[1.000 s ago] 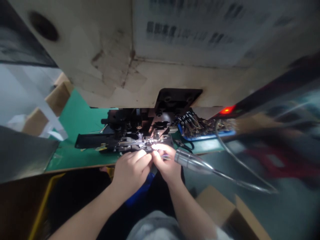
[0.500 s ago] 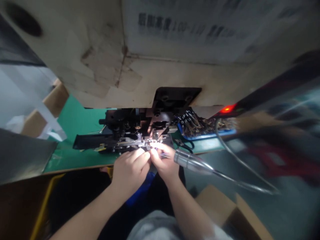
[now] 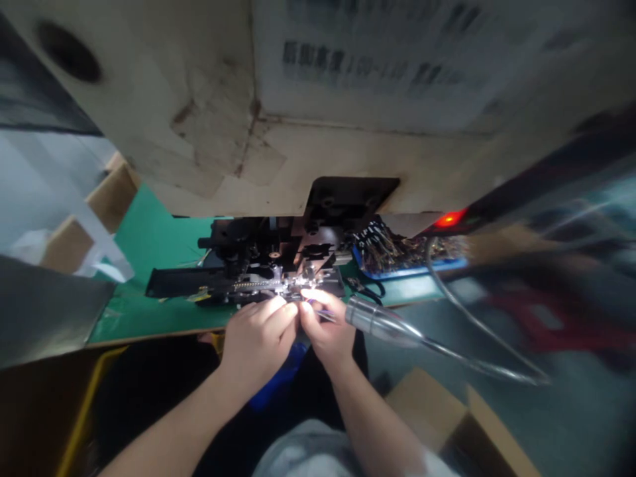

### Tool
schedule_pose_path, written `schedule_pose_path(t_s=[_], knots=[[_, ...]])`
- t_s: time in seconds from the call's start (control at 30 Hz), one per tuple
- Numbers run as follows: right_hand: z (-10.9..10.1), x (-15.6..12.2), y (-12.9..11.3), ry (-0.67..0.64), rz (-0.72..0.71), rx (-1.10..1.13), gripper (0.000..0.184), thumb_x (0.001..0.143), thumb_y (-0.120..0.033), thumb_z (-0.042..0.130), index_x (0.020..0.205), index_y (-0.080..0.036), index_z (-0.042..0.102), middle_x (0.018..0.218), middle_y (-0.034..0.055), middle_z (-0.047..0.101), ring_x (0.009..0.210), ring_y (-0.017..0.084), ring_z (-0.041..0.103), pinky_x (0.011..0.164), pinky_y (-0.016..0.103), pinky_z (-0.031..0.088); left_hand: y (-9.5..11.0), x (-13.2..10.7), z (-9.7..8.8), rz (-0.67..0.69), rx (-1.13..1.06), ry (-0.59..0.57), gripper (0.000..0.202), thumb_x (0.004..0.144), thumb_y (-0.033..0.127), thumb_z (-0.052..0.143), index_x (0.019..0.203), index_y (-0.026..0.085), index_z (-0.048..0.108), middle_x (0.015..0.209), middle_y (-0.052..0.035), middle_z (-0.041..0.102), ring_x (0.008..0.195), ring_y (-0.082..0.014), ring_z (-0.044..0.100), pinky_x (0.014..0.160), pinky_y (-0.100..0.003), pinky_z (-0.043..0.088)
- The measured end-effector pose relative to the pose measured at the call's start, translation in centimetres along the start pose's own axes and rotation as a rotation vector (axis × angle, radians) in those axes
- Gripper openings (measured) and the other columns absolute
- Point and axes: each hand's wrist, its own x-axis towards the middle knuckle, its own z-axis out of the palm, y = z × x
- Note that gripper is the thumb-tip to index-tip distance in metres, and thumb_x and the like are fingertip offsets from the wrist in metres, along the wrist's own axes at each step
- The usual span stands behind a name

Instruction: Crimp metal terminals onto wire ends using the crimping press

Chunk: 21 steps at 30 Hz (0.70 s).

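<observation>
Thin wires (image 3: 325,314) lie between the thumb and forefinger of my right hand (image 3: 328,331), at the front edge of a lit crimping press (image 3: 271,248). Right beside it, my left hand (image 3: 261,334) is closed, fingers curled and pressed together. Whatever its fingertips hold is hidden by the hand. Both sets of fingertips nearly meet just before the bright working point of the press. A strip of small terminals (image 3: 256,285) runs along the press bed to the left of that point. A metal lamp head (image 3: 370,316) on a flexible neck shines close to my right fingers.
The pale machine housing (image 3: 209,152) overhangs the work. A blue tray (image 3: 392,273) of bundled wires sits at the right, with dark-handled pliers (image 3: 366,288) before it. A green mat (image 3: 154,232) covers the table. An open cardboard box (image 3: 427,404) stands low at the right.
My right forefinger and thumb have parted slightly, showing more of the wires between them. My left hand stays nearly in place. The view has shifted a little.
</observation>
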Motion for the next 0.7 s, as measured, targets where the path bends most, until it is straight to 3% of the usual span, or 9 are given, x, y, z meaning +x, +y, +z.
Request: schedule_pose_path(t_s=[0.1, 0.17, 0.23, 0.3, 0.43, 0.6, 0.7], knots=[[0.1, -1.7, 1.3, 0.067, -0.013, 0.055, 0.022, 0.082, -0.027, 0.066, 0.103, -0.023, 0.069, 0.061, -0.0026, 0.058, 0.058, 0.016, 0.057, 0.068, 0.033, 0.053, -0.1, -0.3, -0.2, 0.033, -0.095, -0.005, 0.014, 0.089, 0.021, 0.056, 0.085, 0.022, 0.069, 0.076, -0.0004, 0.069, 0.067, -0.0164, 0.062, 0.063, -0.029, 0.045], [0.3, -3.2, 2.1, 0.076, 0.032, 0.214, 0.029, 0.083, -0.037, 0.066, 0.108, -0.023, 0.064, 0.060, -0.0033, 0.056, 0.052, 0.015, 0.053, 0.058, 0.030, 0.050, 0.0, -0.7, -0.3, 0.041, -0.236, -0.011, 0.013, 0.089, 0.020, 0.058, 0.094, 0.023, 0.070, 0.086, -0.0006, 0.070, 0.077, -0.0160, 0.065, 0.070, -0.028, 0.048], [0.6, -4.6, 2.7, 0.018, 0.101, 0.418, 0.039, 0.082, -0.047, 0.066, 0.111, -0.022, 0.060, 0.061, -0.0032, 0.055, 0.049, 0.013, 0.050, 0.050, 0.026, 0.046, 0.2, -1.1, -0.3, 0.018, -0.407, -0.027, 0.014, 0.088, 0.019, 0.060, 0.097, 0.024, 0.070, 0.097, -0.0016, 0.070, 0.088, -0.0156, 0.065, 0.078, -0.027, 0.050], [0.8, -5.8, 2.7, -0.059, 0.136, 0.510, 0.036, 0.082, -0.048, 0.066, 0.107, -0.022, 0.061, 0.070, 0.0004, 0.060, 0.057, 0.014, 0.055, 0.053, 0.026, 0.047, 0.6, -1.6, -0.1, -0.021, -0.542, -0.050, 0.015, 0.087, 0.020, 0.062, 0.098, 0.026, 0.071, 0.109, -0.0030, 0.067, 0.097, -0.0162, 0.064, 0.083, -0.027, 0.052], [0.0, -6.9, 2.1, -0.053, 0.099, 0.427, 0.017, 0.088, -0.036, 0.061, 0.082, -0.021, 0.065, 0.075, 0.0027, 0.062, 0.069, 0.015, 0.058, 0.066, 0.027, 0.049, 1.4, -2.3, 0.3, -0.008, -0.641, -0.173, 0.022, 0.088, 0.021, 0.061, 0.106, 0.030, 0.071, 0.121, -0.0043, 0.060, 0.106, -0.0182, 0.061, 0.088, -0.030, 0.052], [-2.0, -8.3, 2.4, -0.177, 0.100, 0.350, 0.015, 0.087, -0.032, 0.062, 0.094, -0.020, 0.067, 0.081, 0.0043, 0.065, 0.073, 0.017, 0.060, 0.069, 0.029, 0.050, 2.2, -3.0, 0.7, -0.032, -0.682, -0.297, 0.022, 0.090, 0.024, 0.058, 0.105, 0.028, 0.073, 0.118, -0.0053, 0.060, 0.104, -0.0175, 0.062, 0.089, -0.029, 0.054], [-2.3, -9.8, 3.0, -0.161, 0.163, 0.350, 0.015, 0.086, -0.032, 0.062, 0.092, -0.019, 0.068, 0.077, 0.0031, 0.063, 0.069, 0.014, 0.057, 0.065, 0.026, 0.049, 2.7, -3.4, 1.1, -0.039, -0.677, -0.360, 0.022, 0.091, 0.028, 0.056, 0.105, 0.028, 0.073, 0.118, -0.0051, 0.061, 0.104, -0.0177, 0.063, 0.090, -0.029, 0.054]])
